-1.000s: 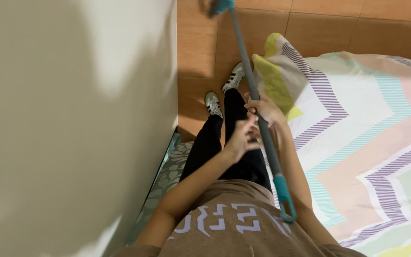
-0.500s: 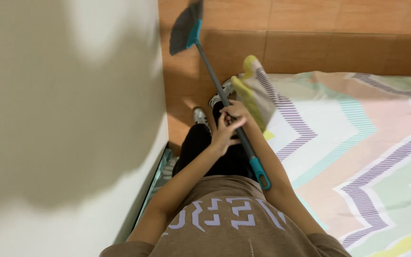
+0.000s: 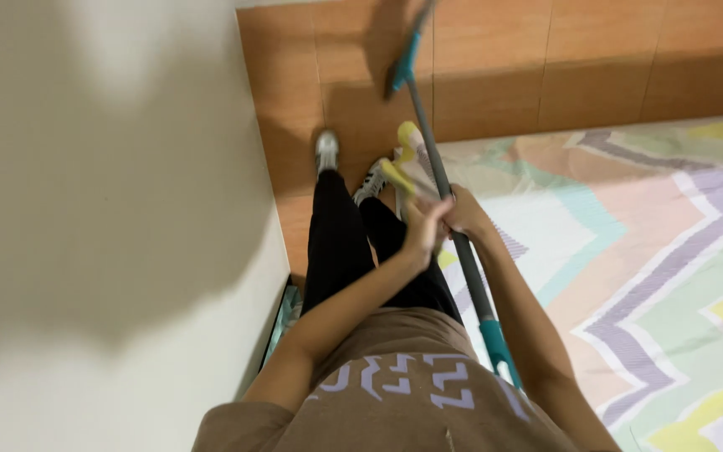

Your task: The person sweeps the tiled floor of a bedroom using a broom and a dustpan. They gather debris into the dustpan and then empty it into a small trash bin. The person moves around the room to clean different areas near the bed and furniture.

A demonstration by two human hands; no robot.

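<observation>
One long-handled broom (image 3: 439, 176) runs from the floor up past the person's waist, its grey pole ending in a teal grip near the brown shirt (image 3: 395, 393) and its teal head blurred at the top of the view, over the orange-brown tiled floor (image 3: 495, 59). Both hands are wrapped around the pole at mid-length, close together: the left hand (image 3: 423, 233) just beside the right hand (image 3: 466, 216). Two sneakers (image 3: 326, 151) stand on the tiles below black trousers. To the right lies one bed with a pastel zigzag sheet (image 3: 646, 251); to the left rises a pale wall (image 3: 102, 209). No container is in view.
</observation>
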